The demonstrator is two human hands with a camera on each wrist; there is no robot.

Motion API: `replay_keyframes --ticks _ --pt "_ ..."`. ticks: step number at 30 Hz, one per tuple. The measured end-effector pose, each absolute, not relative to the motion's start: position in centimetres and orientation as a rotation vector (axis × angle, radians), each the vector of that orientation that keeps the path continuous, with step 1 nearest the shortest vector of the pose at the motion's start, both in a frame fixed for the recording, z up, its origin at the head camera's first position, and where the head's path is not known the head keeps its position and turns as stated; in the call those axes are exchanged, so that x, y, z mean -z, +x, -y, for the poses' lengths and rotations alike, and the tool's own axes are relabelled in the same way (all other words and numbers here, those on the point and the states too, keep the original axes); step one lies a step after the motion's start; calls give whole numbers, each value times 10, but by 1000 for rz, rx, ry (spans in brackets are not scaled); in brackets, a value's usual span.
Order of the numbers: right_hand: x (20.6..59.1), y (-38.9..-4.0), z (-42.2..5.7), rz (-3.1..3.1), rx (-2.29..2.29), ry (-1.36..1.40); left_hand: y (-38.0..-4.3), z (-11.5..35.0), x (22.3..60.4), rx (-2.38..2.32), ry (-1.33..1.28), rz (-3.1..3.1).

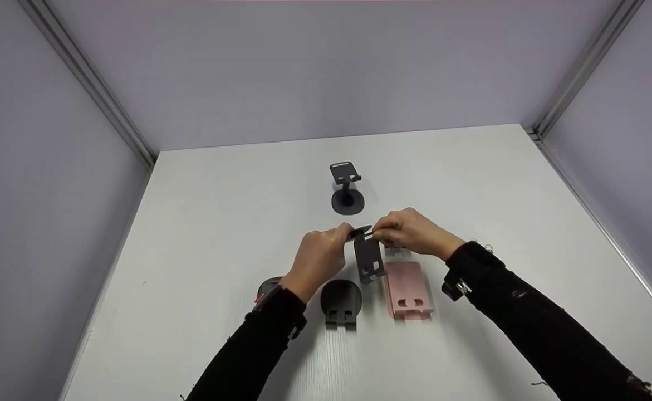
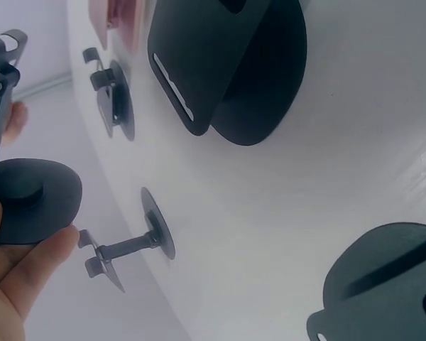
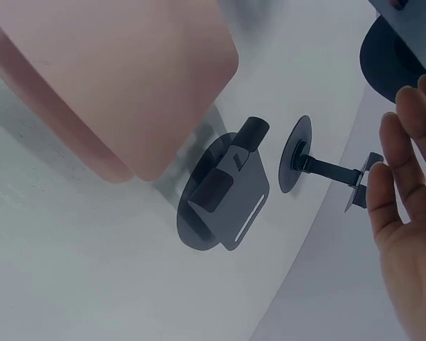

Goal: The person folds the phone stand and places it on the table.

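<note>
A black phone stand is held above the table between both hands, its plate hanging down toward the person. My left hand pinches its rounded base, with the thumb on one face and fingers beneath in the left wrist view. At the plate's upper edge, my right hand pinches with thumb and fingertips. The right wrist view shows the right hand's fingers bent beside the plate, whose far part is cut off by the frame. Beyond the hands, an unfolded black phone stand stands upright.
Nearer the person lie a folded black stand and a folded pink stand. Another dark stand is partly hidden by the left wrist. A small folded dark stand sits under the right hand. Walls bound the white table.
</note>
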State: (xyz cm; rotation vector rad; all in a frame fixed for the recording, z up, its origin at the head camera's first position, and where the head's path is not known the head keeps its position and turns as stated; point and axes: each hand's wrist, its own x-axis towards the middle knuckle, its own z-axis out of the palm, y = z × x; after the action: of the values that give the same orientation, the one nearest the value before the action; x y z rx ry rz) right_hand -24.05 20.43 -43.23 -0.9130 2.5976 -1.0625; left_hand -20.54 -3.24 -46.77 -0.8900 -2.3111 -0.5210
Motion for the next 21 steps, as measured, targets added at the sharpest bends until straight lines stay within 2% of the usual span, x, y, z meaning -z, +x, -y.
replay_keyframes --ticks 14,21 --pt "432 -239 -201 -2478 1247 -646 -206 29 464 522 -871 2298" --pt "435 -232 -208 -2455 1256 -671 -208 29 463 572 -878 2293"
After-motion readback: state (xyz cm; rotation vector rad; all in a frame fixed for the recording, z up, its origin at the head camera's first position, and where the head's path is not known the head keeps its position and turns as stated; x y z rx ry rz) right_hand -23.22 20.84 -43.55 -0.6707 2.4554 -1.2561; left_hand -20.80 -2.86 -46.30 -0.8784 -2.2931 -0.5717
